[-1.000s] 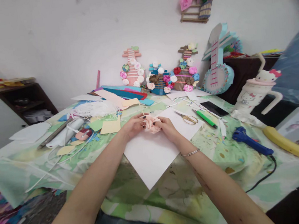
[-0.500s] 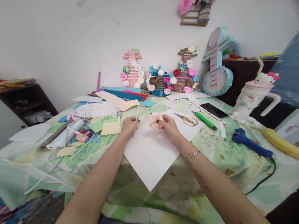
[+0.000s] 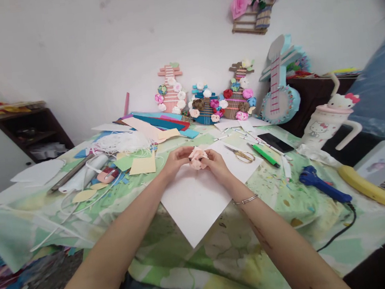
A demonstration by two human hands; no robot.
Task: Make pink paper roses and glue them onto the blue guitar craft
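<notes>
Pink paper flower (image 3: 197, 158): we clamp it between left hand (image 3: 176, 159) and right hand (image 3: 215, 164) fingers (over white sheet (image 3: 195, 200), bench centre).

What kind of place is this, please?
Probably a home craft table. Both hands work a pink paper flower over white paper; a blue glue gun, scissors and flower-decorated craft guitars are nearby.

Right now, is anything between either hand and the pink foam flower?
Nothing visible is. The left hand and the right hand both close directly on the pink foam flower, holding it just above the white sheet. The scissors lie apart, to the right.
</notes>
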